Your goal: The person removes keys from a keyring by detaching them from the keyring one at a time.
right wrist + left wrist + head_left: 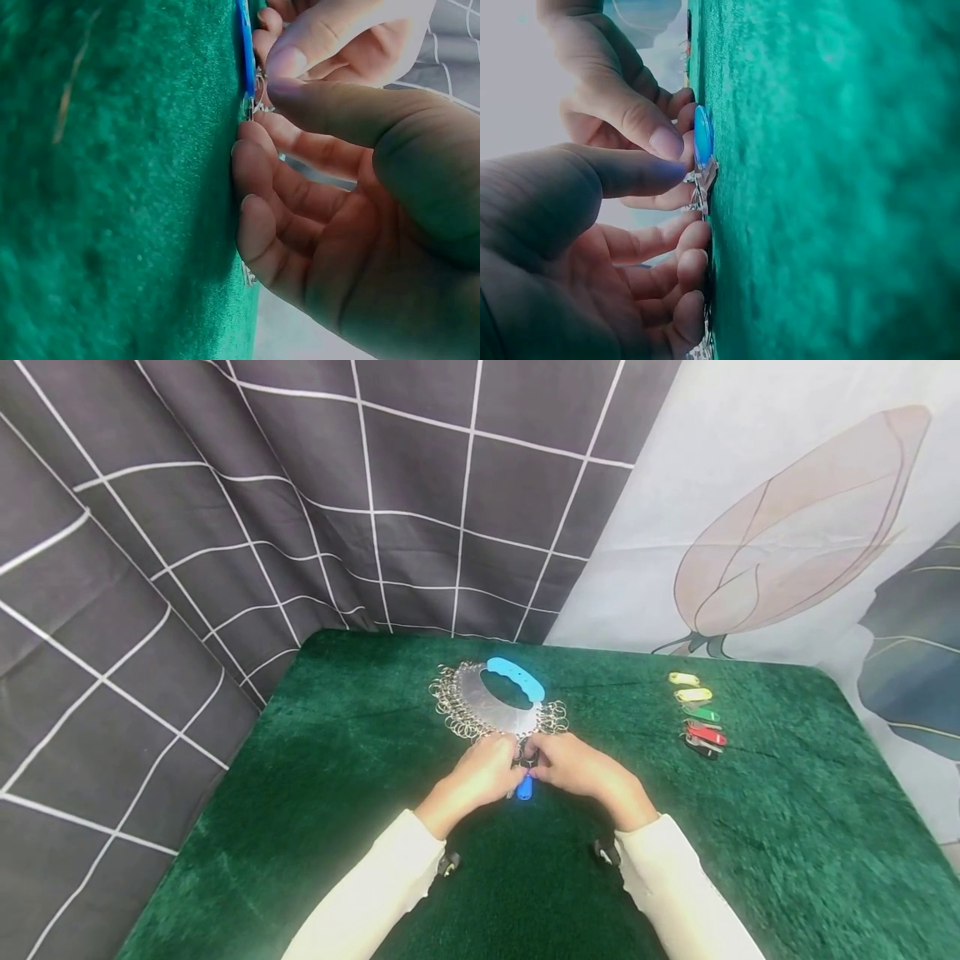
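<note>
A large key ring holder with a clear curved plate (502, 708) and light-blue grip (517, 677) lies on the table, fringed by many small metal rings (453, 714). At its near edge my left hand (487, 768) and right hand (581, 768) meet, thumb tips almost touching. Both pinch at small metal rings by a blue key tag (524, 788). In the left wrist view the tag (703, 136) stands beside the thumbs, rings (699, 191) below it. The right wrist view shows the tag (246, 45) edge-on. Fingers hide exactly which ring each hand grips.
Right of the hands, a column of key tags lies on the green cloth (787, 793): yellow tags (684, 679), a green tag (702, 713), a red tag (707, 736) and a black tag (702, 747). Curtains (420, 468) stand behind the table.
</note>
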